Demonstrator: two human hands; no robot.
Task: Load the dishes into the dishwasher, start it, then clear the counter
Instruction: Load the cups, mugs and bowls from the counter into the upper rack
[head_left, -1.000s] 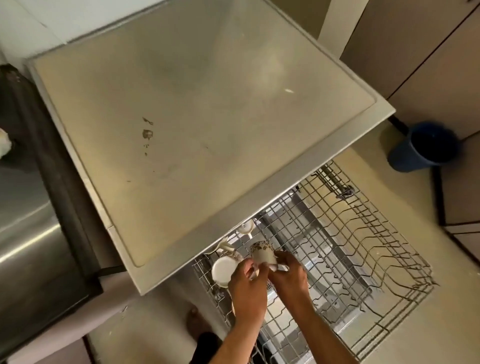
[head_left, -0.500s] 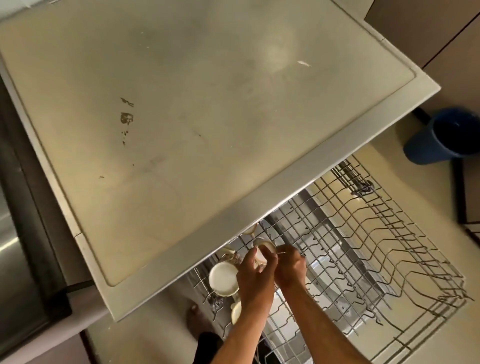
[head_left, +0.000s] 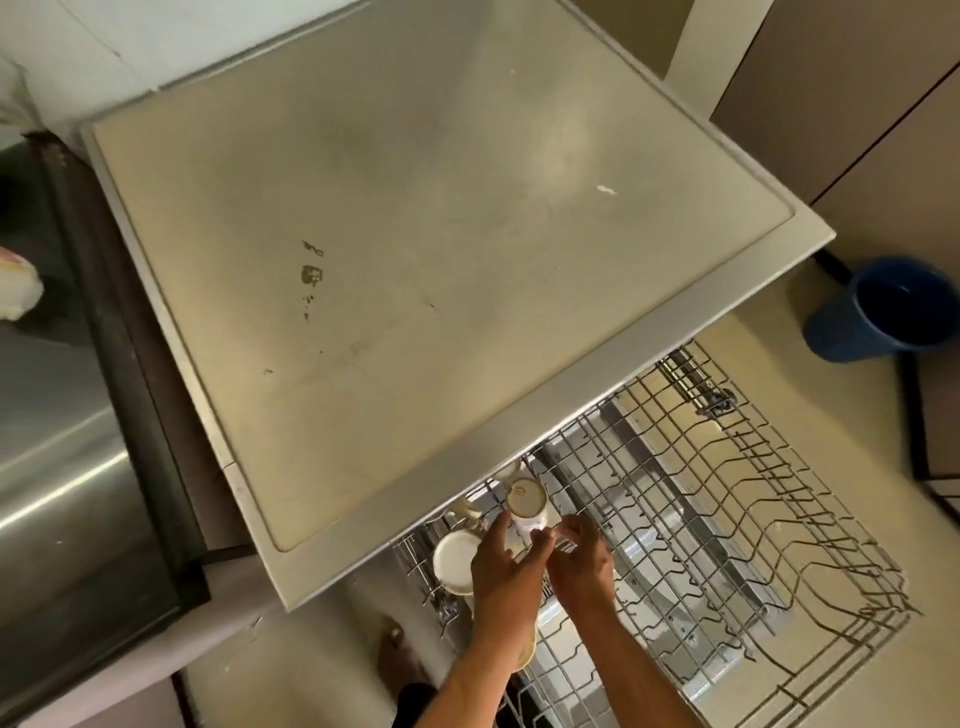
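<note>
While both hands' fingers (head_left: 501, 525) pinch it, the upturned cup (head_left: 527, 500) sits between them over the rack (head_left: 727, 519).

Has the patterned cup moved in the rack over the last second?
Yes. The cup was tilted on its side above the rack; now it stands base-up, nearer the countertop edge.

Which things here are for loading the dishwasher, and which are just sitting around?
For the job:
cup, upside down, both hands on it
left hand
right hand
dishwasher rack
white dishes already in the rack

Just lying about:
blue bucket on the floor
stained countertop
</note>
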